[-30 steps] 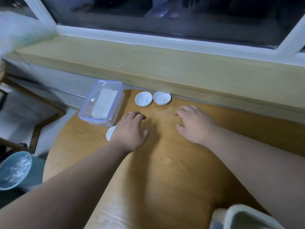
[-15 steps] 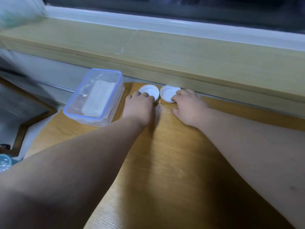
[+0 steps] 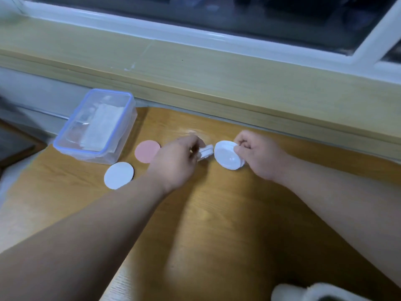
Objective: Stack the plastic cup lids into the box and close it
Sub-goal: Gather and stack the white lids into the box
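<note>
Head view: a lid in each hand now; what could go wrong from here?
The box sits at the table's left edge, so a push while loading might tip it off. The left hand pinches its lid edge-on; it could slip. The flat white lid lies beside the left forearm, which might sweep it off.

Head-worn view, looking forward and down, close over table (image 3: 217,235)

A wooden table (image 3: 217,231) stands just below a pale wooden sill (image 3: 217,72).
</note>
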